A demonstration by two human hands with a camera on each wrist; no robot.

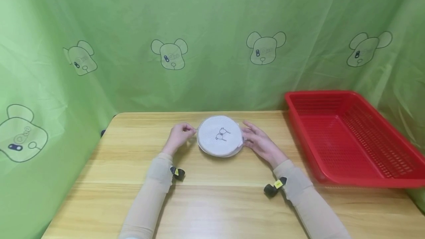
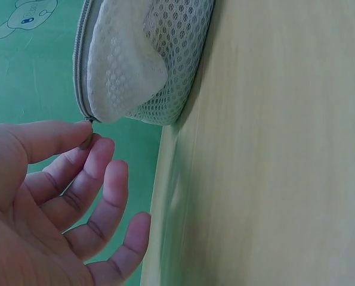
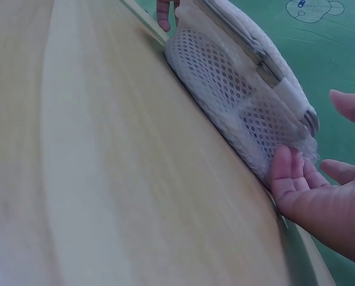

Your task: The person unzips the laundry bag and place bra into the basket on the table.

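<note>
A round white mesh laundry bag (image 1: 212,144) lies on the table, with a small bra drawing (image 1: 221,134) printed on its lid. Around its upper edge runs a grey zipper (image 2: 79,65), seen in the left wrist view. At the bag's left side my left hand (image 1: 178,136) pinches the zipper pull (image 2: 88,140) between thumb and index finger, its other fingers loosely bent. On the opposite side my right hand (image 1: 261,145) rests its fingertips (image 3: 283,159) against the mesh wall, low near the table, with the thumb held away from the bag.
A large red plastic basket (image 1: 318,158) stands on the right of the wooden table (image 1: 212,209). Green curtains (image 1: 216,84) with printed bear heads hang behind the table and along both sides. Each sleeve carries a small black wrist camera (image 1: 271,190).
</note>
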